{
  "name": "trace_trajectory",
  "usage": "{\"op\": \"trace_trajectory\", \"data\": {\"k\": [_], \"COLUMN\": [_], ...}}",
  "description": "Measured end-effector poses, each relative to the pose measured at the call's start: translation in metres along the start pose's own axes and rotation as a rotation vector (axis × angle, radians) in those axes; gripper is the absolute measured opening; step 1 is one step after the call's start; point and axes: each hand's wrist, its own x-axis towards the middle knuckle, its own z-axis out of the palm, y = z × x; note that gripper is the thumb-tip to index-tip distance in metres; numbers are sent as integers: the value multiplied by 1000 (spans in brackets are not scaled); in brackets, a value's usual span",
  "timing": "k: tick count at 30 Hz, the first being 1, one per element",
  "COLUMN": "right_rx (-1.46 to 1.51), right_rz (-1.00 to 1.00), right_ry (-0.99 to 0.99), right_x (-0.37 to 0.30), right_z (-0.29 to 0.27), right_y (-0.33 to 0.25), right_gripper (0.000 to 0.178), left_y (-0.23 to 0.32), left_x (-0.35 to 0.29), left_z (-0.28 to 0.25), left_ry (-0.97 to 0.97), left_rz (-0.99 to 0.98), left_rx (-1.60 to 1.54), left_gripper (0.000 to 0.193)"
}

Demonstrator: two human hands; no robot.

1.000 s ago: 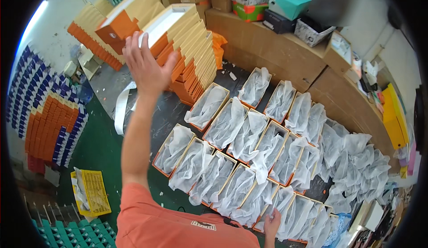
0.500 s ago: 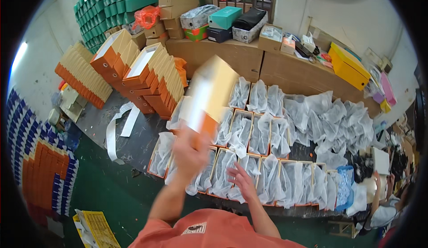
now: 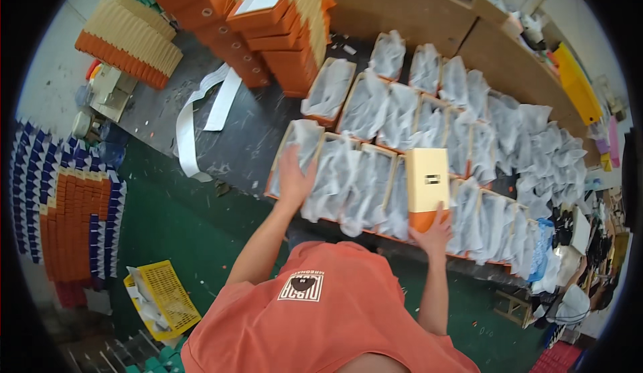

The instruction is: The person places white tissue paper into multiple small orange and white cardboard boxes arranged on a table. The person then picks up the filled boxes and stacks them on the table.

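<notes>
My right hand (image 3: pixel 434 232) grips the orange end of a cream-and-orange shoebox (image 3: pixel 426 180), its cream face with a small dark mark turned up. This box lies over the front row of open boxes, hiding part of them. Farther left, my left hand (image 3: pixel 295 177) has its fingers apart over the white tissue paper (image 3: pixel 306 136) in the leftmost open shoebox (image 3: pixel 273 176) of the front row. Several more open boxes with tissue stand in rows beyond both hands. What lies beneath the tissue is hidden.
Tall stacks of orange-and-cream boxes (image 3: pixel 289 71) rise at the back left of the dark table (image 3: pixel 248 148). A white strip (image 3: pixel 218 108) lies on the table nearby. Loose tissue (image 3: pixel 536 138) is heaped at right beside a blue basket (image 3: pixel 541 249). A yellow crate (image 3: pixel 175 299) stands on the floor.
The raised cream-and-orange box in my left hand is gone from there. My left hand is now on the leftmost box's tissue, and my right hand holds a shoebox. The view has shifted.
</notes>
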Motion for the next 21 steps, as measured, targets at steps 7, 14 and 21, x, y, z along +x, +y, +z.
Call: {"op": "trace_trajectory", "data": {"k": [7,14,21], "right_rx": [390,1248,783], "right_rz": [115,8,-107], "right_ry": [181,-47,35], "right_x": [14,-88,-195], "right_z": [3,50,104], "right_y": [-95,-334,-389], "right_gripper": [110,112,116], "left_y": [-198,-214,-236], "left_x": [19,-15,85], "left_z": [-23,-94,-85], "left_ry": [-675,-535,-709], "left_rz": [-281,-416,652], "left_rx": [-32,-253,323], "left_gripper": [53,61,56]}}
